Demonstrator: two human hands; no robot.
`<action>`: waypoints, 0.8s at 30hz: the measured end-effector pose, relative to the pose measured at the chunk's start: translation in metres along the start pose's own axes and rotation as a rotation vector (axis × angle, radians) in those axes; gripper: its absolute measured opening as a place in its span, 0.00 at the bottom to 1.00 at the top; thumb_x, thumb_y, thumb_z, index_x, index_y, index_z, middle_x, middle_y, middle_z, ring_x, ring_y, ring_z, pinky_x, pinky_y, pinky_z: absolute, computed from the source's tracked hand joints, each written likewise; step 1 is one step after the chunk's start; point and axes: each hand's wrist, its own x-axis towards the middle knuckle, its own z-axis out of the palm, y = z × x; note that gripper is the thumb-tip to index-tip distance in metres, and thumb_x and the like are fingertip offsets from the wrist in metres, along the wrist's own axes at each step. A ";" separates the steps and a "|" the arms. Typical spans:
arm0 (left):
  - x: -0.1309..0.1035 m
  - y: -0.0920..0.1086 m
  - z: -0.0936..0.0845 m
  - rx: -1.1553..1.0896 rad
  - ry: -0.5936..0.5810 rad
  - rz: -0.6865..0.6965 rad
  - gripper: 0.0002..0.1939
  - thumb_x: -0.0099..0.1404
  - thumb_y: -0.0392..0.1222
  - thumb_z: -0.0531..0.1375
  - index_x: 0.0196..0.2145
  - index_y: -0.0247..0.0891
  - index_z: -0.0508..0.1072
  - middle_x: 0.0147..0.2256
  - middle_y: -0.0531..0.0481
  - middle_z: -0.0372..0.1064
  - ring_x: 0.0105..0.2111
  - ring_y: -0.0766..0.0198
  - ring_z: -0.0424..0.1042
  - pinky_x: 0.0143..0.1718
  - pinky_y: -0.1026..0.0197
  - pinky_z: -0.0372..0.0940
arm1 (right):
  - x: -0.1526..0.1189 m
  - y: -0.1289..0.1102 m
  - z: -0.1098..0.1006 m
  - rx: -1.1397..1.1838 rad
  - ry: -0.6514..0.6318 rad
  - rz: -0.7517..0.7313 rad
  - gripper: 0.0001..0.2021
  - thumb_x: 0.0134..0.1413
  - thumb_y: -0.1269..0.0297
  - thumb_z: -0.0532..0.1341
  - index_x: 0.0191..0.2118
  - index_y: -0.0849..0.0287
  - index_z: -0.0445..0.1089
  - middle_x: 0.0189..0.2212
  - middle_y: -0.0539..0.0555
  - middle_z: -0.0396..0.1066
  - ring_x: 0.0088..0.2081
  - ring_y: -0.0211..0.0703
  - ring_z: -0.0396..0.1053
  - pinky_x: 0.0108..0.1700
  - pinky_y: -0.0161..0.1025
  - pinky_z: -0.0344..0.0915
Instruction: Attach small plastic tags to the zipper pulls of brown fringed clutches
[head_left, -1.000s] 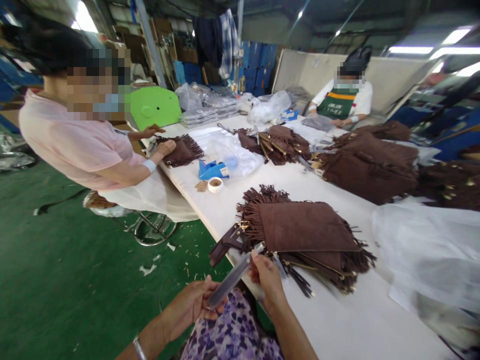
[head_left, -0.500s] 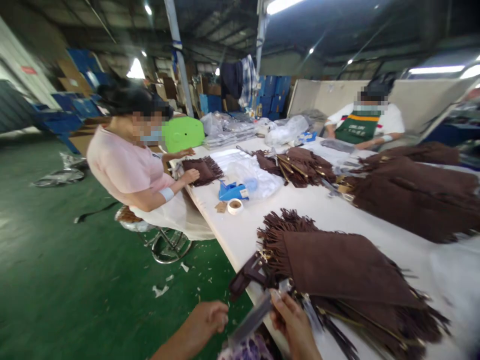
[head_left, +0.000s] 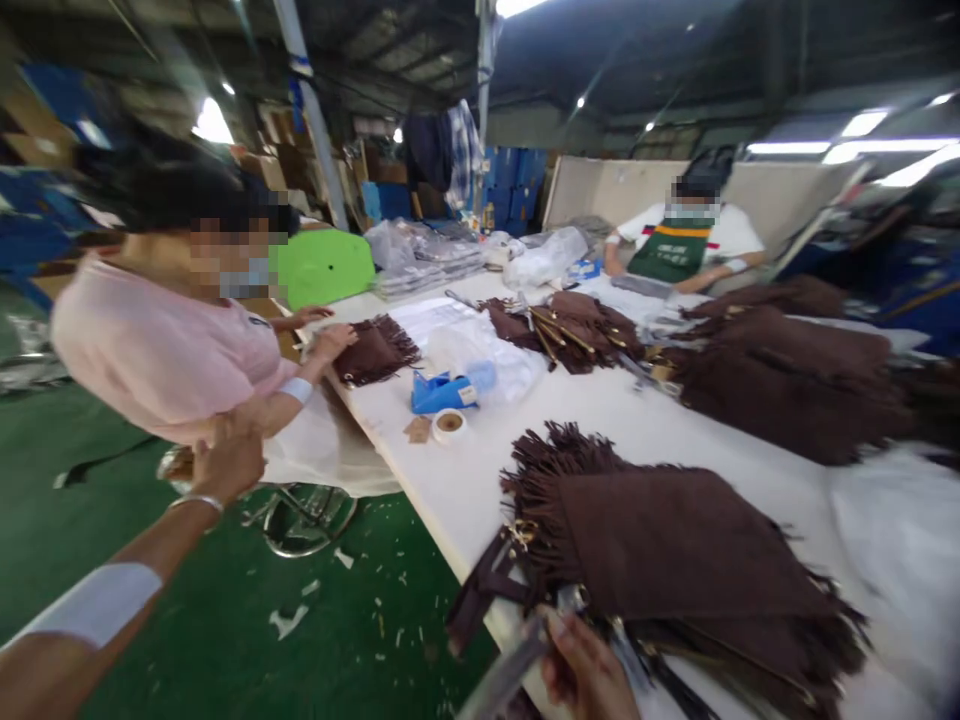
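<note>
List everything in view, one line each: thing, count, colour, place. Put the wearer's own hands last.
fringed bag stack: one stack, brown, near table edge by the right hand
strap: one, dark brown, hanging off the table edge
more fringed bags: several piles, brown, far right of table
small fringed bag: one, brown, under a co-worker's hand
tape dispenser: one, blue, mid table
tape roll: one, white, beside the dispenser
plastic bags: several, clear, mid and far table
table: one, white
green panel: one, behind the table
co-workers: two, one in pink, one in a green apron
floor: green
left hand: raised over the floor, empty
right hand: holding a blurred grey strip
</note>
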 end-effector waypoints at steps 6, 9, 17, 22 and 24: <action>-0.057 0.047 0.036 -0.335 -0.257 -0.060 0.24 0.65 0.45 0.53 0.54 0.25 0.64 0.59 0.32 0.59 0.59 0.41 0.57 0.60 0.41 0.53 | -0.008 -0.013 0.008 0.184 -0.070 0.006 0.26 0.44 0.47 0.68 0.42 0.65 0.74 0.19 0.52 0.70 0.21 0.36 0.65 0.23 0.31 0.60; -0.134 0.107 0.035 -0.559 -0.473 -0.020 0.24 0.67 0.55 0.49 0.48 0.34 0.71 0.44 0.42 0.75 0.43 0.53 0.74 0.46 0.52 0.69 | -0.010 -0.016 0.010 0.232 -0.090 0.034 0.27 0.45 0.45 0.67 0.41 0.65 0.74 0.23 0.55 0.72 0.23 0.37 0.66 0.22 0.31 0.61; -0.258 0.234 0.031 -1.058 -0.913 0.141 0.20 0.64 0.55 0.55 0.43 0.37 0.74 0.38 0.48 0.76 0.38 0.56 0.73 0.40 0.61 0.63 | -0.025 -0.022 0.009 0.270 -0.178 -0.010 0.22 0.50 0.46 0.64 0.37 0.65 0.74 0.21 0.54 0.71 0.21 0.35 0.64 0.22 0.29 0.59; -0.273 0.241 0.046 -1.066 -0.968 0.061 0.12 0.59 0.48 0.60 0.29 0.35 0.72 0.23 0.53 0.71 0.23 0.63 0.67 0.26 0.64 0.57 | -0.031 -0.022 0.004 0.312 -0.211 -0.034 0.22 0.47 0.49 0.67 0.41 0.63 0.73 0.25 0.54 0.72 0.23 0.36 0.66 0.24 0.30 0.61; -0.273 0.238 0.048 -1.031 -0.942 0.057 0.09 0.59 0.45 0.58 0.27 0.36 0.70 0.21 0.54 0.70 0.22 0.64 0.66 0.25 0.65 0.57 | -0.030 -0.020 0.001 0.334 -0.219 -0.023 0.20 0.47 0.52 0.68 0.42 0.62 0.73 0.26 0.52 0.72 0.24 0.34 0.66 0.24 0.29 0.61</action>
